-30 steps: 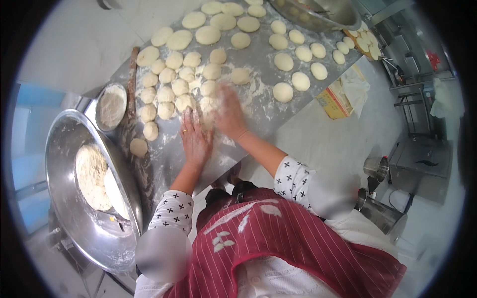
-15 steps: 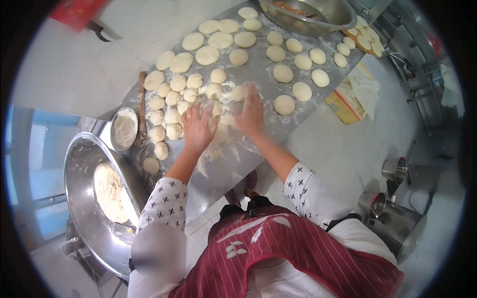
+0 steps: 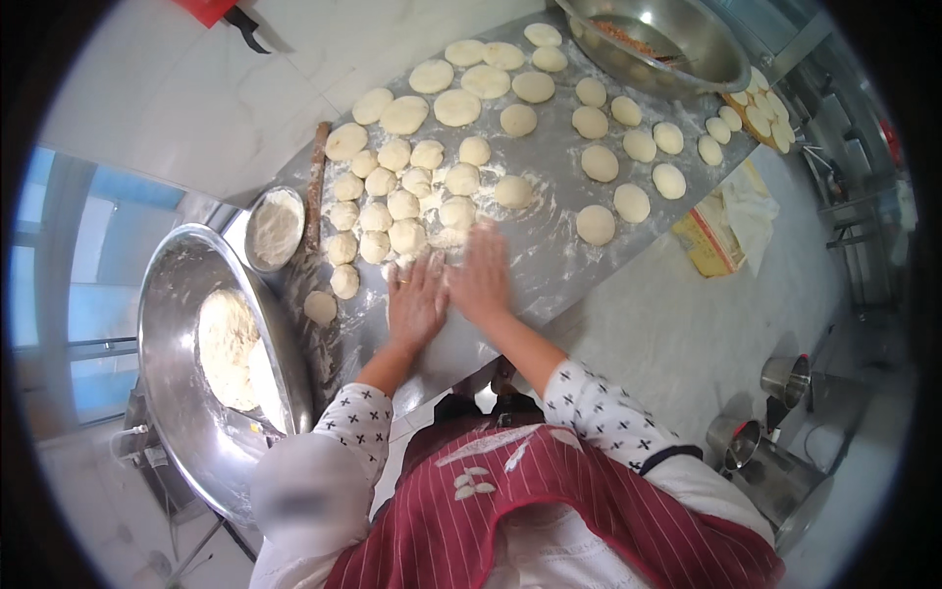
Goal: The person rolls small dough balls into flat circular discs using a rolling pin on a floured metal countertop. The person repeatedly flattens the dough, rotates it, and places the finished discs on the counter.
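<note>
Left hand (image 3: 418,302): fingers extended, slightly parted. Right hand (image 3: 480,275): blurred; I cannot tell its finger spacing. Dough balls (image 3: 407,236) crowd the tabletop (image 3: 559,137) right of the rolling pin (image 3: 316,187), several touching; a sideways sweep could press neighbours together, and thin flour (image 3: 446,238) could let them stick.

The left hand (image 3: 418,304) is palm down, fingers stretched toward the far side. The right hand (image 3: 481,275) is just beside it, reaching slightly farther, its extended fingers blurred; whether the hands touch is unclear. The left forearm (image 3: 387,367) slants in from the near left, the right forearm (image 3: 530,353) from the near right.
</note>
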Action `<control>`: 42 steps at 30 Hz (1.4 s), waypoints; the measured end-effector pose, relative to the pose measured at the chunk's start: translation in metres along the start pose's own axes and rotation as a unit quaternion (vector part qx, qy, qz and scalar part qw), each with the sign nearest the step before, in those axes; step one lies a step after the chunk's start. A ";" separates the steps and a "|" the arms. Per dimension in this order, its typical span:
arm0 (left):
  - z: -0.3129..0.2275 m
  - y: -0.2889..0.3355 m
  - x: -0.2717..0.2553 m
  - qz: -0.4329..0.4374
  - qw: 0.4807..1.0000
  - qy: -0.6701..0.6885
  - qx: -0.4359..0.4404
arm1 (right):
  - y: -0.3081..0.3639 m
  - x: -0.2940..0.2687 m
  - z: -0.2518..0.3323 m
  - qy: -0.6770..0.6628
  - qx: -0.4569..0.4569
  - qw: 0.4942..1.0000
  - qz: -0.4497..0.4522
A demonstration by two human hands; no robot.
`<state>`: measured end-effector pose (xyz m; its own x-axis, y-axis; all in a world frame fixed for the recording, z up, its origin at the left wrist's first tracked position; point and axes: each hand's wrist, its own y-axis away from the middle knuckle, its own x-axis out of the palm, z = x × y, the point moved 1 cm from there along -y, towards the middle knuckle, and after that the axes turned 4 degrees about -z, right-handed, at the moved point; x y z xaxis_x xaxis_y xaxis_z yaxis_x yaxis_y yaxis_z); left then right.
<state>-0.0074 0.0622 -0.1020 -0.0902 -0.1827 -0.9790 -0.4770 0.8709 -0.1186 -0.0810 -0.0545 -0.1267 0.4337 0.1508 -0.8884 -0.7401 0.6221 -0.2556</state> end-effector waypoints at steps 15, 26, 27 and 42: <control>-0.035 0.033 -0.002 -0.007 0.997 0.066 -0.036 | -0.124 0.004 -0.082 -0.182 0.085 0.970 -0.134; 0.037 -0.063 0.002 -0.167 0.972 0.098 -0.131 | -0.136 0.025 -0.035 -0.202 0.032 0.978 0.034; 0.041 -0.061 -0.010 -0.176 0.964 0.138 -0.143 | -0.120 0.015 -0.041 -0.218 0.036 0.975 0.009; 0.244 -0.144 -0.021 0.045 0.920 0.015 -0.389 | -0.049 -0.009 -0.074 -0.118 -0.009 0.988 -0.096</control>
<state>0.2766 0.0518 -0.1052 -0.1781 -0.1487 -0.9727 -0.9467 0.2956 0.1282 -0.0869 -0.1435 -0.1347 0.6729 0.2074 -0.7101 -0.6411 0.6424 -0.4199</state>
